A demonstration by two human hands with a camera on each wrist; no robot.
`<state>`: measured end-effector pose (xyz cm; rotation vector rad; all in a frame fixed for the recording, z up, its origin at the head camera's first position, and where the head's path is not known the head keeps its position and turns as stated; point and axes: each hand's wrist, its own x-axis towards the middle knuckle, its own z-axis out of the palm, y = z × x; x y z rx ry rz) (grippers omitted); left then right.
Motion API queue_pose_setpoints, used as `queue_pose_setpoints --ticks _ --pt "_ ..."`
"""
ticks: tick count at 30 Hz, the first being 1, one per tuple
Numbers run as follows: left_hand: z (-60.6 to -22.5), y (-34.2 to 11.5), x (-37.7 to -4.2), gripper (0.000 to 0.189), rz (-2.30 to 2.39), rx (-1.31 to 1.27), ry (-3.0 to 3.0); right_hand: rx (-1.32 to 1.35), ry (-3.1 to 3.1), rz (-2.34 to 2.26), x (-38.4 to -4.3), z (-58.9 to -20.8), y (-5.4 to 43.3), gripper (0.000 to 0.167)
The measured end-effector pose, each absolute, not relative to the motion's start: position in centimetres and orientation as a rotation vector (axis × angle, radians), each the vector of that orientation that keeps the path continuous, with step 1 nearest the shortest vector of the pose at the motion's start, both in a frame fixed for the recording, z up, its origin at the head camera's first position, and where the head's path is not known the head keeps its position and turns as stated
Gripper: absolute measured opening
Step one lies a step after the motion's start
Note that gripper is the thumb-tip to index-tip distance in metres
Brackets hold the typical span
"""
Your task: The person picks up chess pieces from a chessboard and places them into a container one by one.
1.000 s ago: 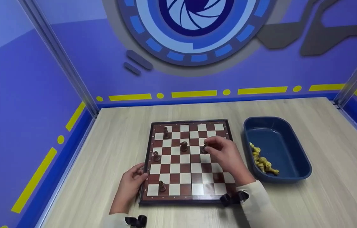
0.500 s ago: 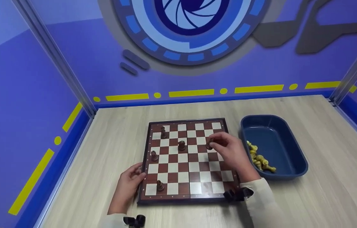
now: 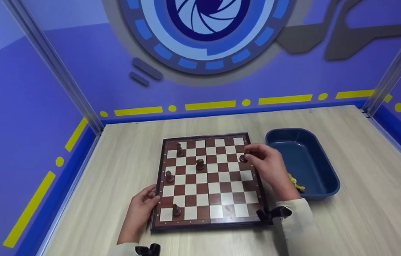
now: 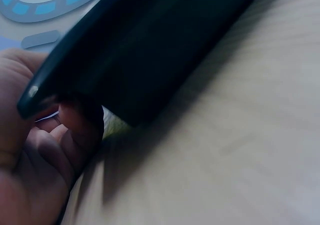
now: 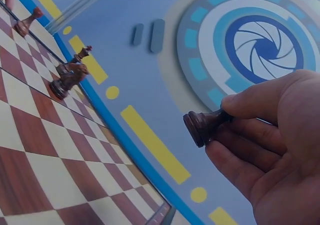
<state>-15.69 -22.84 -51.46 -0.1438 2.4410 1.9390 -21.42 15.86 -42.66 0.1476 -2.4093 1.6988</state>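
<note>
Chess piece (image 5: 200, 127), glossy dark brown with round base, is pinched in right hand (image 3: 269, 165) above chessboard (image 3: 202, 188), whose edge left hand (image 3: 140, 205) grips.

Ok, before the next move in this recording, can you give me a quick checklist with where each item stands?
Dark piece pinched in the right hand: ok.
Its base lifted clear of the chessboard: ok.
Left hand gripping the chessboard's left edge: ok.
Other four dark pieces standing upright: ok.
Kind of piece held: cannot tell; the right hand covers its top.
Full view into the blue tray: not ok; the right arm hides part.
</note>
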Motion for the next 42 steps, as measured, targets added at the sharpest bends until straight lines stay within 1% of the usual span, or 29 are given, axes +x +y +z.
queue_pose_setpoints --ticks 2,4,6,9,13,15,30,35,42 --pt "-51.5 -22.8 -15.7 0.047 1.951 -0.15 2.432 0.136 -2.387 1.755 -21.5 -42.7 16.2 0.021" --pt "-51.5 -22.9 -15.7 0.047 1.952 -0.156 2.431 0.135 -2.38 1.783 -21.0 -41.7 16.3 0.022" --pt "-51.4 -22.8 -15.8 0.047 1.938 -0.153 2.444 0.125 -2.391 1.765 -20.5 -40.9 16.4 0.022" --pt "-51.3 -22.8 -15.7 0.047 1.926 -0.149 2.453 0.118 -2.414 1.688 -20.5 -40.6 16.9 0.023" --pt "-51.3 -22.7 -15.6 0.047 1.926 -0.15 2.457 0.122 -2.402 1.645 -21.7 -42.3 18.1 0.023" --pt "-51.3 -22.7 -15.6 0.047 1.931 -0.159 2.452 0.14 -2.383 1.648 -21.8 -42.5 18.5 0.022" --pt "-51.4 -22.7 -15.6 0.049 1.937 -0.161 2.447 0.12 -2.361 1.641 -21.7 -42.7 21.2 0.022" --pt "-51.4 -22.6 -15.5 0.049 1.95 -0.185 2.426 0.055 -2.417 1.596 -21.5 -42.5 21.7 0.024" --pt "-51.5 -22.8 -15.5 0.049 1.957 -0.15 2.422 -0.038 -2.465 1.569 -21.3 -42.6 22.7 0.028"
